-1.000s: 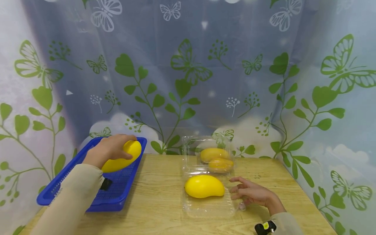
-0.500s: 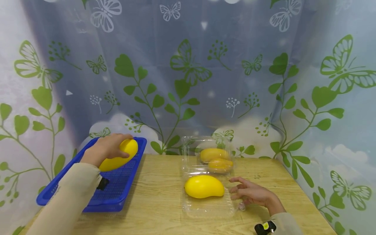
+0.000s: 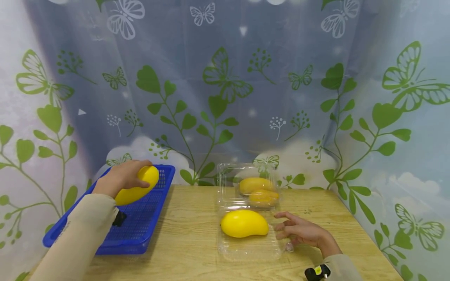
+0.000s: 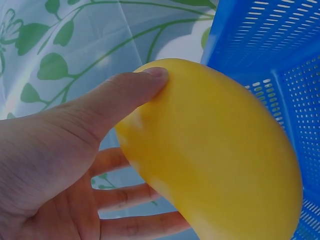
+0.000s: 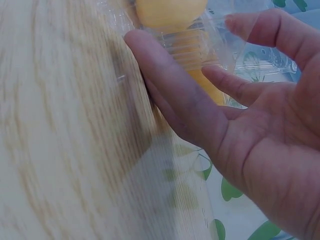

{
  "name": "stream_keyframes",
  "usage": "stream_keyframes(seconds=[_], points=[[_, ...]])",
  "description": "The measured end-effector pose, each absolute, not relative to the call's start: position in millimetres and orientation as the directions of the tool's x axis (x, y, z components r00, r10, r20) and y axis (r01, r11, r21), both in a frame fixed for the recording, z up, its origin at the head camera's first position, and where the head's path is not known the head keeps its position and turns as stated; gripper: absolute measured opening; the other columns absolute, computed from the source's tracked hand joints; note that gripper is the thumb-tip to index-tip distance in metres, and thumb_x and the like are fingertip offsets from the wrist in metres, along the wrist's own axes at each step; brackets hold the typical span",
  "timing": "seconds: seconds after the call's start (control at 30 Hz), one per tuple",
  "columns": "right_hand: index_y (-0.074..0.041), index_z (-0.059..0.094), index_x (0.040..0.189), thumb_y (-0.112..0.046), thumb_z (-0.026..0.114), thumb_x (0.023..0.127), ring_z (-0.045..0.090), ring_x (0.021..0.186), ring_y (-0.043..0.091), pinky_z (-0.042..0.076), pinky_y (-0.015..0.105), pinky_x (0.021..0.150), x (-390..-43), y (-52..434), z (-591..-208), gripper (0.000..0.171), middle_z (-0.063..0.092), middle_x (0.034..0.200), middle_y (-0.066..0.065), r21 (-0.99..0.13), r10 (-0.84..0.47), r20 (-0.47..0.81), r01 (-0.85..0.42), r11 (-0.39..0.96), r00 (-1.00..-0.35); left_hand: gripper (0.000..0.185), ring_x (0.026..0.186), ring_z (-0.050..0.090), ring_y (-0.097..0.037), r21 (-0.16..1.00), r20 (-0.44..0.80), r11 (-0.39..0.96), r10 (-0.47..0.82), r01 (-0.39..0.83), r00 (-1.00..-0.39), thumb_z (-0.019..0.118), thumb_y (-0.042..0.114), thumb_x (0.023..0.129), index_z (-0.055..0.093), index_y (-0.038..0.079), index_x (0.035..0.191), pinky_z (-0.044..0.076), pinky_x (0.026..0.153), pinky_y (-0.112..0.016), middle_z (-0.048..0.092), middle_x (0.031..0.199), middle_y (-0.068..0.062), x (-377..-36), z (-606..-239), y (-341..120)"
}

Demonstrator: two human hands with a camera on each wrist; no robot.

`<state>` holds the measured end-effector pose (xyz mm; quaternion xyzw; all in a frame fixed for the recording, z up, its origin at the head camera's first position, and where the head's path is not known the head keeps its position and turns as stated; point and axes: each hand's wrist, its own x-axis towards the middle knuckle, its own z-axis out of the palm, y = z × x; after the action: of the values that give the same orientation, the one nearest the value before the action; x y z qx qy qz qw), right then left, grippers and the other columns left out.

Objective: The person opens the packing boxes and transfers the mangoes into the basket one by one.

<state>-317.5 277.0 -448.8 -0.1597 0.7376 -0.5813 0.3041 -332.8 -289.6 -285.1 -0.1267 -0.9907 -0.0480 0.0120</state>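
My left hand [image 3: 121, 178] grips a yellow mango [image 3: 135, 190] above the far end of a blue perforated tray [image 3: 140, 226]. In the left wrist view the thumb and fingers [image 4: 125, 95] wrap that mango [image 4: 215, 160]. A second yellow mango [image 3: 244, 223] lies in the base of an open clear plastic clamshell box [image 3: 251, 249]; its raised lid [image 3: 225, 181] reflects the fruit. My right hand [image 3: 299, 230] rests with relaxed fingers against the box's right side, fingers [image 5: 170, 95] touching the clear plastic [image 5: 200, 50].
A wooden table [image 3: 190, 234] carries the tray at left and the box in the middle. A curtain with green leaves and butterflies [image 3: 225, 97] hangs close behind and around both sides. A small black item [image 3: 119, 218] lies in the tray by my left sleeve.
My left hand with the mango has drifted a little left and farther back over the blue tray. The right hand and the clamshell have not moved.
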Motion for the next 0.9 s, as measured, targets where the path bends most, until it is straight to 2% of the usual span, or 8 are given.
stream_keyframes(seconds=[0.13,0.37,0.5,0.73,0.9], points=[[0.001,0.015,0.159,-0.017,0.056,0.104,0.066,0.113,0.023,0.061,0.030,0.076,-317,277,-448,0.070,0.047,0.145,0.031,-0.955,-0.590,-0.261,0.113,0.275,-0.764,0.070,0.115,0.059,-0.043,0.099,0.036,0.964,0.245,0.247,-0.969,0.081,0.031,0.089,0.052,0.006,0.148,0.049,0.096,-0.067,0.060,0.141,-0.026,-335,-286,-291],[0.002,0.015,0.159,-0.017,0.056,0.104,0.067,0.112,0.023,0.061,0.029,0.076,-318,278,-449,0.070,0.047,0.145,0.031,-0.957,-0.601,-0.257,0.113,0.267,-0.757,0.071,0.120,0.057,-0.047,0.083,0.022,0.970,0.227,0.228,-0.974,0.081,0.033,0.089,0.052,0.006,0.148,0.048,0.095,-0.070,0.058,0.143,-0.027,-339,-292,-293],[0.001,0.014,0.159,-0.016,0.056,0.105,0.067,0.109,0.022,0.061,0.028,0.074,-317,278,-450,0.070,0.048,0.143,0.029,-0.958,-0.607,-0.258,0.121,0.259,-0.752,0.070,0.116,0.058,-0.046,0.084,0.017,0.971,0.221,0.222,-0.975,0.082,0.032,0.088,0.053,0.006,0.147,0.048,0.095,-0.072,0.060,0.140,-0.027,-341,-296,-294],[0.001,0.013,0.159,-0.017,0.053,0.106,0.067,0.113,0.023,0.061,0.030,0.075,-317,277,-448,0.069,0.041,0.148,0.036,-0.963,-0.625,-0.246,0.111,0.248,-0.741,0.071,0.115,0.058,-0.046,0.096,0.010,0.972,0.214,0.214,-0.977,0.083,0.032,0.087,0.054,0.007,0.146,0.046,0.095,-0.075,0.059,0.141,-0.027,-344,-301,-293],[0.002,0.013,0.159,-0.017,0.053,0.106,0.067,0.115,0.024,0.061,0.029,0.075,-317,278,-449,0.069,0.041,0.148,0.036,-0.961,-0.624,-0.249,0.109,0.254,-0.741,0.071,0.114,0.059,-0.046,0.105,-0.005,0.974,0.205,0.203,-0.979,0.083,0.032,0.087,0.054,0.007,0.146,0.046,0.095,-0.075,0.059,0.141,-0.027,-345,-302,-291]])
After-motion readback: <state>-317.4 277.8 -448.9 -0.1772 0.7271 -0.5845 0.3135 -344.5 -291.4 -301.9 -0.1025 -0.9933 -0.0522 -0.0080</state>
